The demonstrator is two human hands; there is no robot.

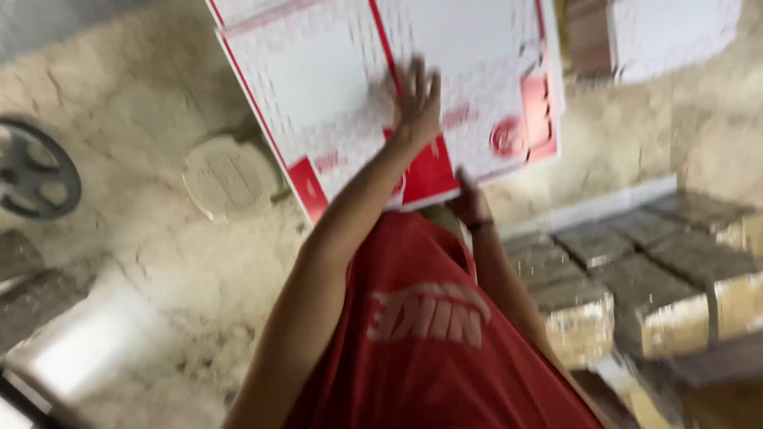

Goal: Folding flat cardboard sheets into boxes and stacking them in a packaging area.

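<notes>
A large flat white cardboard box (334,71) with red edges and red patches is held upright in front of my red shirt. My left hand (417,99) lies flat on its face near the middle, fingers spread, arm stretched out. My right hand (473,202) grips the lower red edge of the cardboard, close to my chest. More flat sheets of the same kind seem stacked behind it. The picture is blurred by motion.
Rough sandy concrete ground lies below. A round cover (230,176) is set in it at the left, near a dark wheel (36,171). Rows of dusty blocks (636,286) stand at the right. A pale box (671,32) sits at top right, and a white object (79,345) at bottom left.
</notes>
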